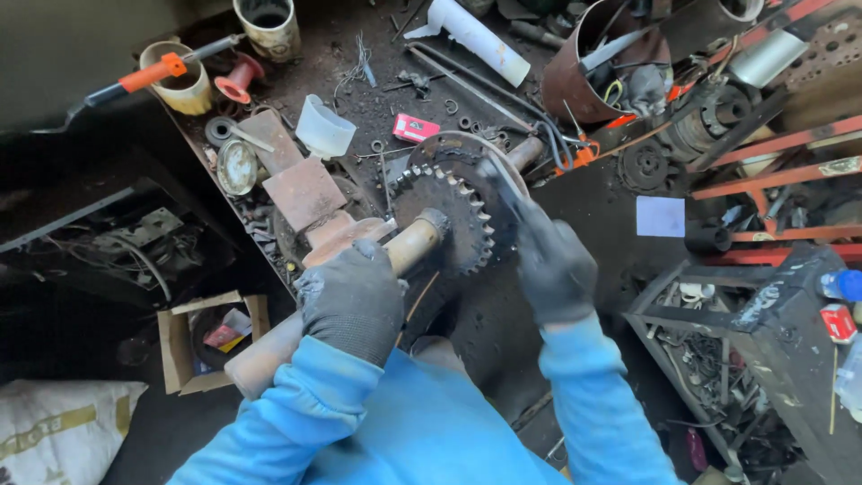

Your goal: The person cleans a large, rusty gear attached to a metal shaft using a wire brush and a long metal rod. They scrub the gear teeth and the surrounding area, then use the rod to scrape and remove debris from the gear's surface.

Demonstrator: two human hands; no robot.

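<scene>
Both hands gloved, both busy. Left hand (pixel 352 298) has its grip clenched round a rusty steel shaft (pixel 346 301) that runs from the person's lap up to the counter (pixel 359 99). Toothed sprocket (pixel 453 216) sits on the far end of that shaft, teeth facing the camera, a rusty disc just behind it. Right hand (pixel 554 269) is closed on a dark slim tool (pixel 503 184); its tip lies against the sprocket's upper face; kind of tool not clear. Judging progress: sprocket looks seated on the shaft, not off it, so the fitting work looks mid-way; can't tell if anything is fastened. Nearby on the counter: white plastic pipe (pixel 480 38), red small box (pixel 415 127), orange-handled tool (pixel 148 76), loose washers and scrap.
</scene>
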